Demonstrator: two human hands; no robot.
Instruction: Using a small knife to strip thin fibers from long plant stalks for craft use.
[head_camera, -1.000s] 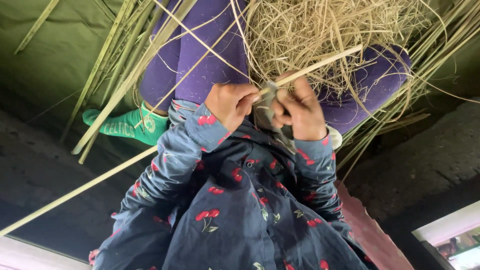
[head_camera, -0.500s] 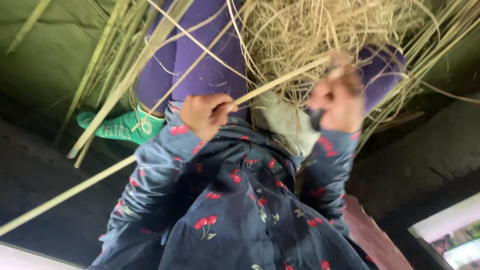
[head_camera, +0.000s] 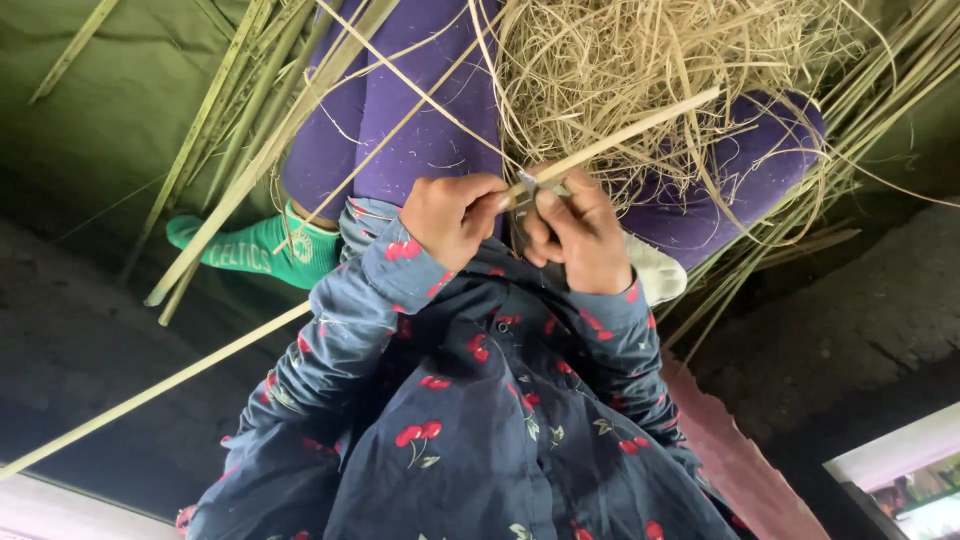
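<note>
Hands, two, close together over the lap. Left hand (head_camera: 452, 218) clenched round a pale reed strip (head_camera: 610, 138), thumb and fingers pinching its near end. Right hand (head_camera: 578, 232) curled shut, grasping a small metal blade (head_camera: 527, 183) set against the same strip. Strip slants up and away over a heap of dry straw (head_camera: 640, 70). Purple legs (head_camera: 420, 110) beneath; green sock (head_camera: 262, 252) to one side.

Both hands close together at centre, just above lap. Left hand (head_camera: 455, 218) curled in loose fist, thumb + forefinger pinched. Right hand (head_camera: 578, 235) fingers bent, knuckles up, fingertips nearly meeting left's. Both forearms sleeved, elbows bent, wrists angled inward toward each other.
</note>
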